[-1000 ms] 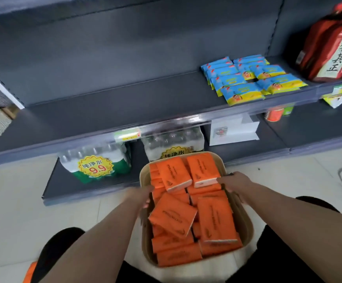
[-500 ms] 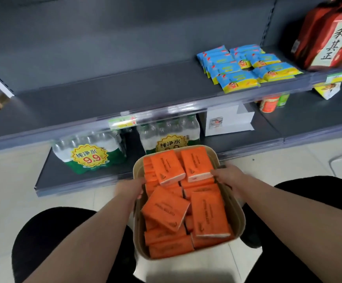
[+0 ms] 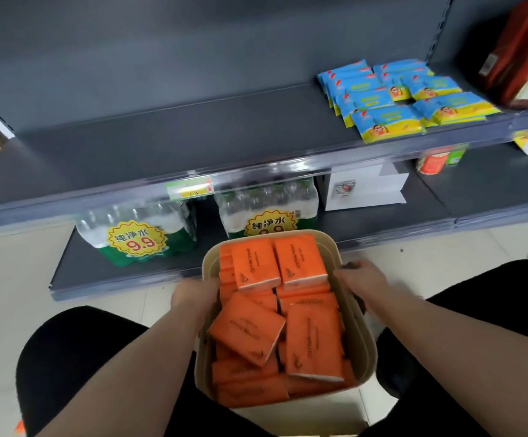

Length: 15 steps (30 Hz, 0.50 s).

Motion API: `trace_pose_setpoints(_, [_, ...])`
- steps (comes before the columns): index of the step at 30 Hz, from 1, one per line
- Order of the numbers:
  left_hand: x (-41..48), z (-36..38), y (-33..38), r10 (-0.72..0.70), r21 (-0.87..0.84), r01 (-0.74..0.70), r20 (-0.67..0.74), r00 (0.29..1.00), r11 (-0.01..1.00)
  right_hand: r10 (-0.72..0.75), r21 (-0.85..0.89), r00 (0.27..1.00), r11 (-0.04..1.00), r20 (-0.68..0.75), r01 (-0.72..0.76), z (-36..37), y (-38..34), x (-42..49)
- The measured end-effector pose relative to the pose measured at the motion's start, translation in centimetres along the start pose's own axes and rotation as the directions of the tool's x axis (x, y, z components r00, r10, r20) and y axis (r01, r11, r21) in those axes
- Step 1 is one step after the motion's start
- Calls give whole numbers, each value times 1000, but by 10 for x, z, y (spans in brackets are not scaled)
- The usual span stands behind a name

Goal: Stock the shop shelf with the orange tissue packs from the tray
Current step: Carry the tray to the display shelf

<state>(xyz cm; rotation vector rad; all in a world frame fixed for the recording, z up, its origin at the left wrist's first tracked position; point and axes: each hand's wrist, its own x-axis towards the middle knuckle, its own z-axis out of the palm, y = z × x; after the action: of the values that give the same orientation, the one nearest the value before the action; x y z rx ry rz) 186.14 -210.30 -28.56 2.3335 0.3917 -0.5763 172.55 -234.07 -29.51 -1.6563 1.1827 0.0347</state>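
Between the knees [image 3: 76,342], the left hand [image 3: 193,294] and right hand [image 3: 363,279] are bringing the beige plastic tray [image 3: 287,402] lower than a second ago, fingers curling round its side rims. Flat orange tissue packs [image 3: 314,345] are all lying inside; the grey metal shelf [image 3: 161,143] is awaiting its first.

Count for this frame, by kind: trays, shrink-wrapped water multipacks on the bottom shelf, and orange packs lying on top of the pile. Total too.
Tray: 1
Water multipacks: 2
Orange tissue packs on top of the pile: 4
Total: 7
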Motion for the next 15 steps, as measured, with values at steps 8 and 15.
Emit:
trace_pose_setpoints(8, [-1,17,-6,25,-237,-4,83,996,971,8,66,999,998,-35,-6,-6,7,8])
trace_pose_setpoints(15, [5,19,-10,47,-72,-43,63,997,997,23,-199,1000,980,-19,-27,-15,6,11])
